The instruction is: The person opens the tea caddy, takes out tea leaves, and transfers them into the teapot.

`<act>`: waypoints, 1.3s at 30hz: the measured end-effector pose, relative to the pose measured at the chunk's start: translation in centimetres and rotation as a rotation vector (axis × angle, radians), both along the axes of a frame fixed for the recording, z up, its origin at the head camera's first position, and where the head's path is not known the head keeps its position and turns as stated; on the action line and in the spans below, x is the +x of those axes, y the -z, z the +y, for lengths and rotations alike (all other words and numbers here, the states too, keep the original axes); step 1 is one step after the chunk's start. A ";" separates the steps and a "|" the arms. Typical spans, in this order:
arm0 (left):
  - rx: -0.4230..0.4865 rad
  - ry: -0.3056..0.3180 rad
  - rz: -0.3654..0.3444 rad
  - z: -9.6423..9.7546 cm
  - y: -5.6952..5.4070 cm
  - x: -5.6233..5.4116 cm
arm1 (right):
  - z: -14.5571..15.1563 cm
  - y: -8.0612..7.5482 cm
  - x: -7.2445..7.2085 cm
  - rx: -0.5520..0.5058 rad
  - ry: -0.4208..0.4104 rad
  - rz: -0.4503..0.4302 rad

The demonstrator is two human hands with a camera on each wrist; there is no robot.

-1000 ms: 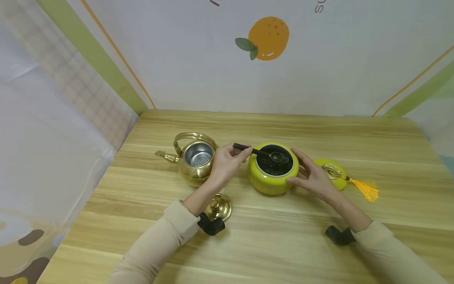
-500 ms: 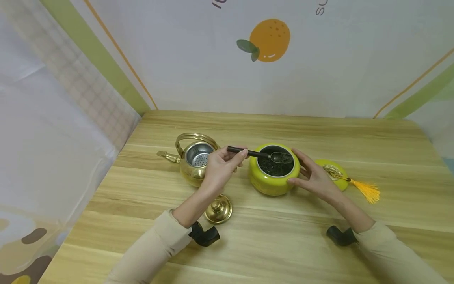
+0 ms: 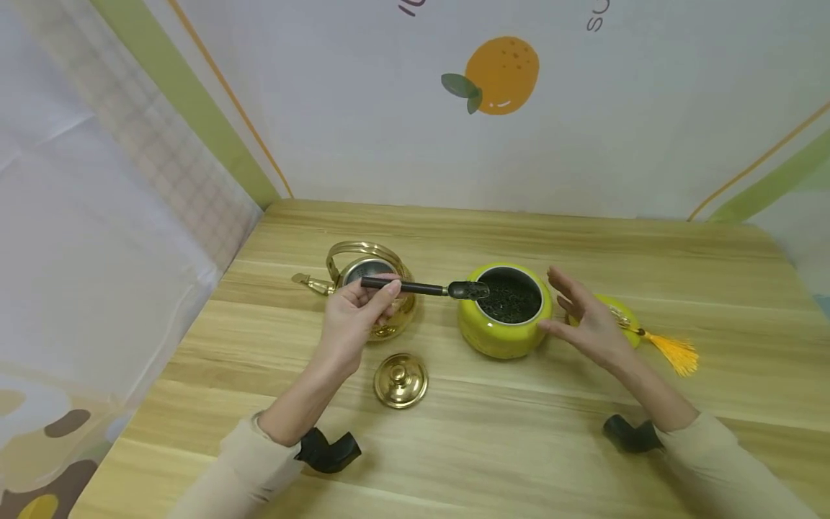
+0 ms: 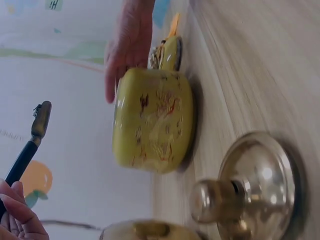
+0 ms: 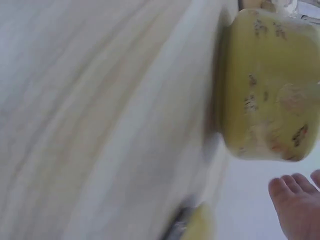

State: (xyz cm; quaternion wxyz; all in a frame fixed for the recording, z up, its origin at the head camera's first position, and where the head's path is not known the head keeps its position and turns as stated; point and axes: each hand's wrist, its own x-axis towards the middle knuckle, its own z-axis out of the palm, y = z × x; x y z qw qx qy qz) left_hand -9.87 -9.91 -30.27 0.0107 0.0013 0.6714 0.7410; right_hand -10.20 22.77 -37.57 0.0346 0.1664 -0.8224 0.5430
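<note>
My left hand (image 3: 346,317) pinches the dark handle of a tea scoop (image 3: 421,288) between thumb and fingers. The scoop's bowl carries dark leaves, also visible in the left wrist view, and stands over the left rim of a yellow jar (image 3: 496,335). Dark loose tea (image 3: 512,297) lies inside that jar. Beside its right wall is my right hand (image 3: 590,328), fingers spread and holding nothing; a gap shows in the right wrist view. Behind my left hand stands a gold teapot (image 3: 407,306), its opening partly covered by the hand and scoop handle.
A gold teapot lid (image 3: 400,380) lies in front of the teapot. To the right of the jar, partly behind my right hand, is the yellow jar lid (image 3: 606,303) with an orange tassel (image 3: 674,353). The wooden table (image 3: 493,447) meets a printed cloth backdrop.
My left hand has lifted the scoop out of the jar and drawn it left, towards the teapot. The right hand has let go of the jar and moved slightly right.
</note>
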 end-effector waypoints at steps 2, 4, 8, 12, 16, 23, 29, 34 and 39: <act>-0.005 -0.034 -0.009 -1.0 -0.1 0.3 | -0.3 -0.5 0.1 -0.015 0.028 0.027; -0.007 -0.073 -0.017 -1.9 -0.1 0.5 | -1.0 -1.0 0.2 -0.058 0.040 0.054; -0.023 -0.135 -0.011 -3.7 0.0 0.8 | -2.8 -1.9 0.3 -0.129 0.032 0.096; -0.028 -0.181 -0.006 -5.1 -0.1 1.3 | -4.9 -2.7 0.3 -0.150 -0.007 0.105; -0.023 -0.220 -0.013 -6.2 -0.1 1.6 | -7.1 -3.1 0.0 -0.161 -0.057 0.111; -0.020 -0.256 -0.011 -6.9 0.2 1.5 | -10.8 -2.8 -0.5 -0.186 -0.109 0.068; -0.029 -0.289 -0.031 -7.0 0.8 1.1 | -13.1 -2.3 -1.2 -0.153 -0.090 -0.015; -0.033 -0.317 -0.036 -7.2 1.3 0.8 | -14.5 -1.4 -2.4 -0.135 -0.069 -0.061; -0.037 -0.341 -0.015 -7.2 1.6 0.4 | -15.4 -0.8 -3.1 -0.110 -0.055 -0.101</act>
